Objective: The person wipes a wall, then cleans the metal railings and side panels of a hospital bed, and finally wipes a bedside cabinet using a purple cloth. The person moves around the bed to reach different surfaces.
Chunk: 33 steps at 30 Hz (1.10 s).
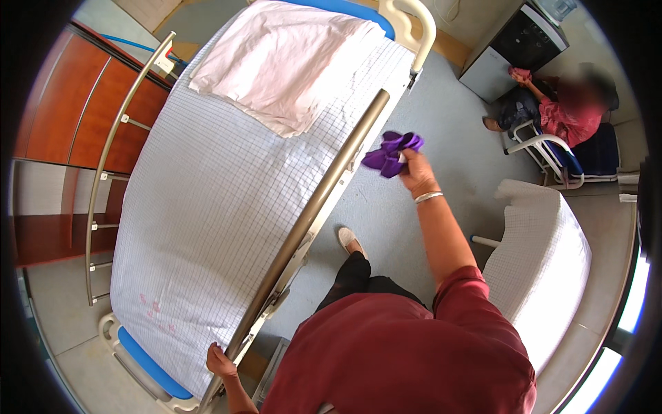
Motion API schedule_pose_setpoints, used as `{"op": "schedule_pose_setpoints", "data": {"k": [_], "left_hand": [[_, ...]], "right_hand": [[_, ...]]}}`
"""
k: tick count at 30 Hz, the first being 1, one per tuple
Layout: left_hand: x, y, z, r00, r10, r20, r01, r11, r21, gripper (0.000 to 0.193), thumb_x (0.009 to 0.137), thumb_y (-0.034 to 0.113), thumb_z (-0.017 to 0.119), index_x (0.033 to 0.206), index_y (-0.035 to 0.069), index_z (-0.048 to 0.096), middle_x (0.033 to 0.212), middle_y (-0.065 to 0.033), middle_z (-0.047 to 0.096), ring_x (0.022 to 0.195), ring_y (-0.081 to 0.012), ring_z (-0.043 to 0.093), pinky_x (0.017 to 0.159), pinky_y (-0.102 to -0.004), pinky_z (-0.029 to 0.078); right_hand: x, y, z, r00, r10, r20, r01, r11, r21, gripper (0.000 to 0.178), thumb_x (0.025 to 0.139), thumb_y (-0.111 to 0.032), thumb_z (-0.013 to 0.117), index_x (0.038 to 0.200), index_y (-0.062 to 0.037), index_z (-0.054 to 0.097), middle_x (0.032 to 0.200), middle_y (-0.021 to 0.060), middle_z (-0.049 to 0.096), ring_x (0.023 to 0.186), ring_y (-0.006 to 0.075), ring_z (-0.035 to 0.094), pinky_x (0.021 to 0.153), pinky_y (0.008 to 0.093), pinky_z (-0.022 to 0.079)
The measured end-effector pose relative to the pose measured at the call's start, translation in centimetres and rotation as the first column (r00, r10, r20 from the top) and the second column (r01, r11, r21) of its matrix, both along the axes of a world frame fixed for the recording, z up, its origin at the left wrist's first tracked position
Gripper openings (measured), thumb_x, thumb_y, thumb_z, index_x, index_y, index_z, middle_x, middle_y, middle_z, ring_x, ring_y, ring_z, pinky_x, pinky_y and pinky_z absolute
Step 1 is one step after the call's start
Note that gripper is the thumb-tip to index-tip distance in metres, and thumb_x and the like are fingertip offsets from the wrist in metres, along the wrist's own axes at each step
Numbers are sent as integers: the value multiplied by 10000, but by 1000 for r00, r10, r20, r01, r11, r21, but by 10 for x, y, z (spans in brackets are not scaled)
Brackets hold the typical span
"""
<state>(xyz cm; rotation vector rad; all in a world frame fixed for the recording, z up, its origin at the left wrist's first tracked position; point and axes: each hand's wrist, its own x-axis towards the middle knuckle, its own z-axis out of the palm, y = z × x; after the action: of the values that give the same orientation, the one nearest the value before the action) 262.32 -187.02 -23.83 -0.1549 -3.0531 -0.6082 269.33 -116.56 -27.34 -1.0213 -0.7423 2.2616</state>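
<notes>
A bunched purple cloth (392, 153) hangs from my right hand (418, 172), which is closed on its edge. That hand is held out over the floor, beside the far part of the bed's near rail (310, 207). My left hand (221, 360) is at the lower end of the same rail, over the edge of the mattress. Its fingers are curled in, and whatever they may hold is too small to make out. Under both, the bed carries a white checked sheet (207, 186) with some creases. A pale pink pillow (289, 62) lies at the bed's far end.
A second rail (103, 179) runs along the bed's left side, by brown wooden cabinets (76, 96). Right of me stands another bed with a white sheet (538, 269). A person in red (569, 121) sits on a chair by a black and grey water dispenser (514, 52).
</notes>
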Motion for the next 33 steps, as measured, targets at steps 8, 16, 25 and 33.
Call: {"op": "schedule_pose_setpoints", "data": {"k": [8,16,25,33], "left_hand": [[-1,12,10,998,-47,-34,41,987,-158,359,876,288,412,904,2,628,823,-164,635,733,-343,602,650,-407,467],[3,21,15,992,-30,-124,6,982,-190,278,863,247,450,879,37,632,823,-162,627,726,-352,591,637,-422,455],[8,22,15,975,-51,-214,19,989,-149,257,866,238,454,821,44,616,761,-146,605,678,-329,576,609,-401,442],[6,23,15,984,-38,-175,14,991,-135,254,861,229,459,818,34,616,759,-151,605,679,-328,579,609,-400,445]], "right_hand": [[-27,-48,101,906,-232,354,-314,192,930,454,664,-24,685,1097,-92,568,1253,131,462,1068,277,517,908,336,453],[-49,-215,66,935,-63,349,-350,-321,880,294,524,-163,690,785,-48,622,893,117,541,939,287,483,823,384,375],[-10,-312,72,843,404,356,9,-671,741,396,691,-114,594,1081,-59,550,1176,162,470,1135,313,420,981,437,332],[-22,-152,51,855,-229,465,-498,-609,617,512,732,25,556,1227,-83,481,1288,181,432,1204,359,393,1017,400,365]]}}
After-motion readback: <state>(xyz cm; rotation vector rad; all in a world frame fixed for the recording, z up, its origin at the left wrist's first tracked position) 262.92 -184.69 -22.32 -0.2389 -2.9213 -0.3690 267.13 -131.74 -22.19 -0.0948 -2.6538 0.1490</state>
